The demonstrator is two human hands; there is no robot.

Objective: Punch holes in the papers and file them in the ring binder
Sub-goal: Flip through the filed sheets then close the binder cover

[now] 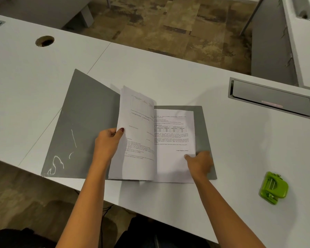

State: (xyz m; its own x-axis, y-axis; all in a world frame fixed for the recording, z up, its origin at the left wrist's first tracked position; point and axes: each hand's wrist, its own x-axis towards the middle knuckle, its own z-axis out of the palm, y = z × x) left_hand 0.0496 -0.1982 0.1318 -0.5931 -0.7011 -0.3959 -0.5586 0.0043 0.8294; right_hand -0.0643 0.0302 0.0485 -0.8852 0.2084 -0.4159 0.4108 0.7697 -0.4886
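A grey binder (82,122) lies open on the white desk (168,72), its left cover raised at an angle. Printed papers sit inside it. My left hand (108,142) grips a lifted bundle of sheets (136,133) by its left edge, holding it up off the cover. My right hand (200,162) rests flat on the lower right corner of the flat page (174,136), fingers pressing it down. The rings are hidden under the sheets. A green hole punch (273,187) lies apart on the desk at the right.
A grey cable tray (272,98) is set into the desk at the back right. A round cable hole (44,41) is at the back left. The near desk edge runs diagonally under my forearms. Beyond the desk is patterned floor.
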